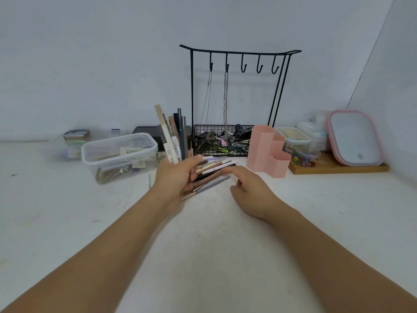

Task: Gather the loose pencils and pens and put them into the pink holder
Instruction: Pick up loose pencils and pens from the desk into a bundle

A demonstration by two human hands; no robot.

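Pens (173, 134) gripped by left hand (174, 175) fingers (194, 161)

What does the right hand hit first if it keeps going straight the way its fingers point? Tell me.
Most likely the loose pencils and pens lying on the table: the right hand points its fingers up and left, with the fingertips already at that pile. The pink holder stands off to the right of that line.

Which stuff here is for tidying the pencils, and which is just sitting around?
For the job:
left hand gripping a pencil bunch
loose pencils
right hand
pink holder

Just sitting:
clear box
hook stand
wire basket
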